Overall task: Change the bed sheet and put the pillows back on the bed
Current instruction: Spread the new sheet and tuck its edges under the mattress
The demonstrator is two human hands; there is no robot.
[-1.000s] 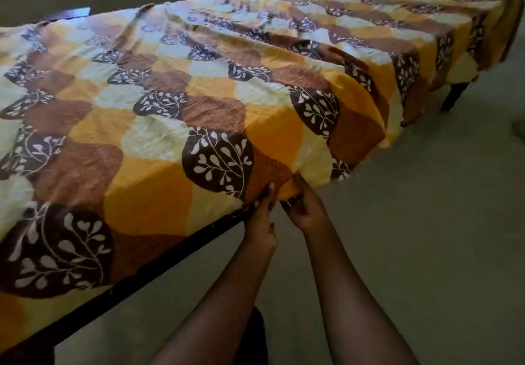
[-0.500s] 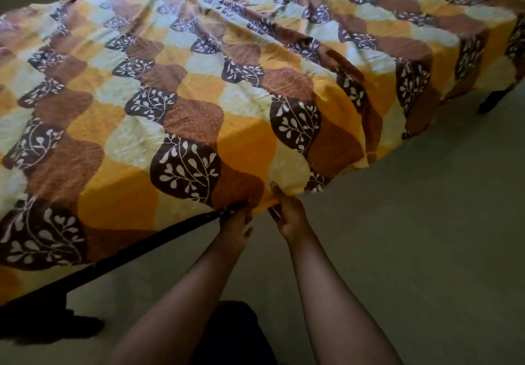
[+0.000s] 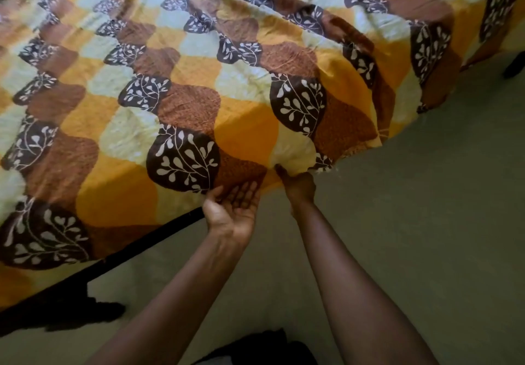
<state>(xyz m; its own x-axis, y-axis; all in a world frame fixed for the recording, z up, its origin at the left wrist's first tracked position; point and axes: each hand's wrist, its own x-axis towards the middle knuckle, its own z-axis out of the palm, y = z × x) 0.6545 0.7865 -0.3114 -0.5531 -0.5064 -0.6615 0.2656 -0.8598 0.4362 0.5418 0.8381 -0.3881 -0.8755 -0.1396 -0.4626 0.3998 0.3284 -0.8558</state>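
Right hand (image 3: 299,187) fingers (image 3: 281,171) curled, pinching sheet (image 3: 247,137) hem. Left hand (image 3: 231,214) palm up, fingers (image 3: 244,194) straight, touching hem, gripping nothing. Sheet drapes bed edge just above both hands; hem runs along frame (image 3: 159,231); hanging stretch continues rightward, right hand nearer.

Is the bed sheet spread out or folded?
Spread: the bed sheet covers the bed and hangs over its side; the right hand grips the edge.
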